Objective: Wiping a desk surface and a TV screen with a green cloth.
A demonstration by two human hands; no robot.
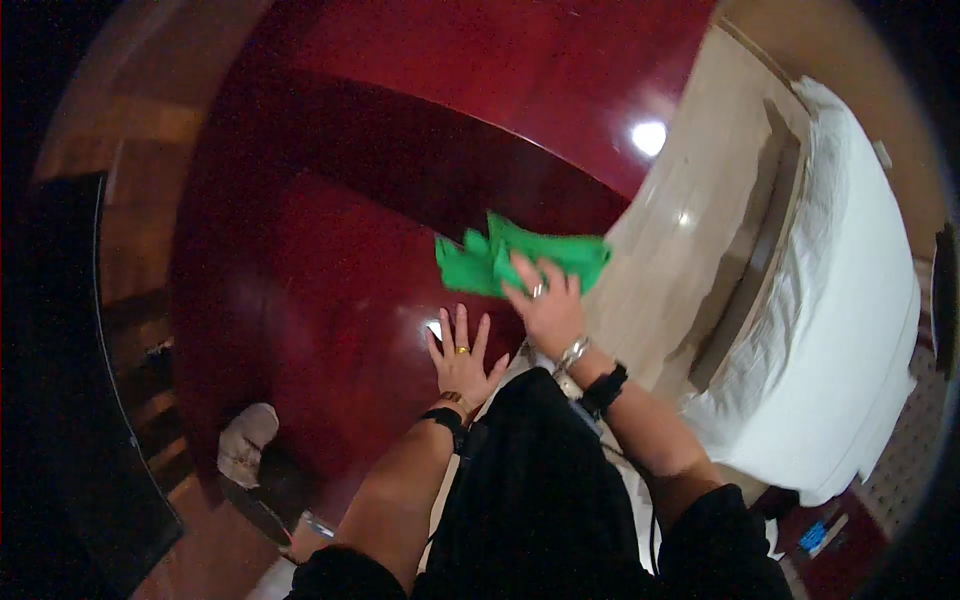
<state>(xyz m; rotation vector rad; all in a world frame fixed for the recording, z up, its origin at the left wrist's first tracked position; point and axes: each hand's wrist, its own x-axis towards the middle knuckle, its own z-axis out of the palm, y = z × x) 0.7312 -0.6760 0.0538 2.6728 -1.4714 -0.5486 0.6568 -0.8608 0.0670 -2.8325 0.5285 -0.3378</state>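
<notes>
My right hand (553, 311) grips a bunched green cloth (551, 259) over the edge of a glossy dark red wooden surface (352, 270). The cloth spreads out past my fingers on both sides, and its far corner is blurred. Flat on the same red surface, just left of the cloth, lies my left hand (461, 367) with its fingers spread and nothing in it. A darker band (420, 157) crosses the red furniture beyond the cloth, with a brighter red panel (487, 67) behind it.
To the right, a bed with a white sheet (840, 300) stands beyond a strip of pale floor (675, 247). At the left are a large black panel (67, 360) and a beige item (247, 446). A small blue item (812, 536) lies on a dark red surface at lower right.
</notes>
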